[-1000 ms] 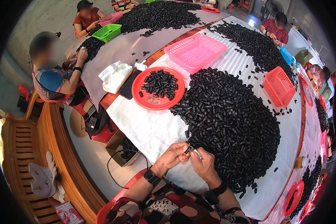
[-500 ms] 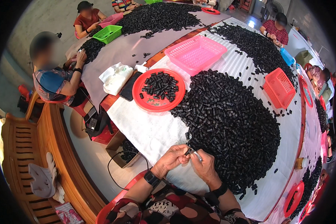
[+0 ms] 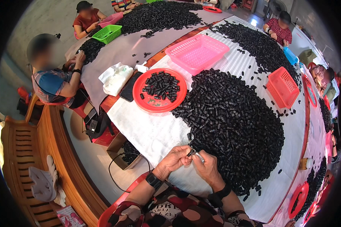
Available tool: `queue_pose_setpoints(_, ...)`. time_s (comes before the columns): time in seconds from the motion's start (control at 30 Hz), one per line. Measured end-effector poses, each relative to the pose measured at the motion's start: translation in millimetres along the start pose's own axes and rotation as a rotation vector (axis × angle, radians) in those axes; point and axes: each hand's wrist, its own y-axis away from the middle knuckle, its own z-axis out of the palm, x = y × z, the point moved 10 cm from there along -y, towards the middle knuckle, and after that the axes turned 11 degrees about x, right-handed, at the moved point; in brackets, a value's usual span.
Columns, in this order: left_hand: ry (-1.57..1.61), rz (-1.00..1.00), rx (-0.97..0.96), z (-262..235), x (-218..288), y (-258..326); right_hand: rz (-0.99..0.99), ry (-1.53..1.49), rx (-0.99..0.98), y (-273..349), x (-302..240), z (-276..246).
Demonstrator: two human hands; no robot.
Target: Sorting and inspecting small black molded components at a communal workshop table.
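Note:
Close to the table's front edge, my two hands meet at the near side of a big heap of small black cylindrical pieces. Pinched in my left hand is one small black piece. My right hand grips a small whitish, shiny tool whose tip is at the piece; its exact kind is hidden by my fingers. Left of the heap, a round red plate holds more black pieces.
Beyond the heap stand a pink basket and a red basket. A white plastic packet and a dark phone lie left of the plate. Several people work around neighbouring heaps. A wooden bench stands at the left.
My hands stay together in nearly the same place, with the black piece turned slightly between the fingers. The view has shifted a little.

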Motion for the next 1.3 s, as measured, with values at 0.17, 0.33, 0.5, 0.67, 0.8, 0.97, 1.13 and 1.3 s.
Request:
queue_pose_setpoints(0.17,0.004,-0.004,0.007,0,1,-2,-0.018,-0.027,0.039,-2,-4,-2)
queue_pose_setpoints(0.33,-0.001,0.003,0.008,-1,0,-2,0.022,-0.010,0.033,-2,-3,-3)
queue_pose_setpoints(0.5,-0.004,0.009,-0.017,2,2,-1,0.001,-0.018,0.050,-2,-4,-3)
queue_pose_setpoints(0.67,0.004,-0.007,-0.042,4,0,-2,-0.006,-0.016,0.041,-2,-3,-2)
queue_pose_setpoints(0.8,-0.013,-0.009,-0.035,3,0,-3,-0.001,-0.012,0.021,-2,-2,-1)
queue_pose_setpoints(0.97,-0.027,-0.005,-0.033,7,3,-3,-0.001,-0.032,0.046,-3,-3,-4)
queue_pose_setpoints(1.13,-0.024,-0.001,-0.013,7,3,-3,0.015,-0.029,0.044,-2,-2,-3)
queue_pose_setpoints(1.3,-0.037,-0.001,0.027,0,1,-4,0.018,-0.002,0.010,-2,1,0)
